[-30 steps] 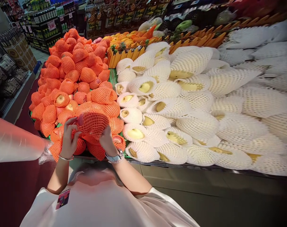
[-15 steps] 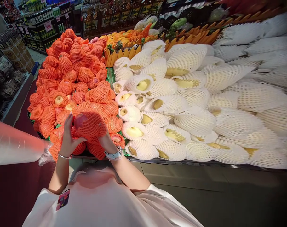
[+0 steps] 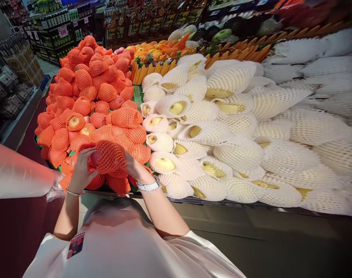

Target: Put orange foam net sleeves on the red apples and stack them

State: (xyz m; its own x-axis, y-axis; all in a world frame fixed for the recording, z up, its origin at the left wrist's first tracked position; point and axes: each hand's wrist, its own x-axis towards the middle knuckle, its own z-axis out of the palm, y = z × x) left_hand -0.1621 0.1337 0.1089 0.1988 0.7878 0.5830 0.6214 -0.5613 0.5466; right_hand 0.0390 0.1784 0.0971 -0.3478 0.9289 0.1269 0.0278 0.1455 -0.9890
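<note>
Between my hands, above the front of the red pile, is an apple (image 3: 111,157) wrapped in an orange foam net. My left hand (image 3: 83,166) is closed on its left end, where a bit of reddish skin shows. From the other side my right hand (image 3: 135,166) grips the net, its fingertips partly hidden behind it. Below and beyond lies a heap of apples (image 3: 83,77) in the same orange nets, a few with their stem ends showing.
Pale yellow fruit in white foam nets (image 3: 219,127) fills the stand to the right. A roll of clear plastic bags (image 3: 22,170) juts in at left. Low orange picket fencing (image 3: 155,69) borders the fruit behind; bottles (image 3: 152,21) line the back shelves.
The netted apple has turned, so less of its red skin shows. My left fingers have curled in onto its end, and my right hand has shifted slightly to the right.
</note>
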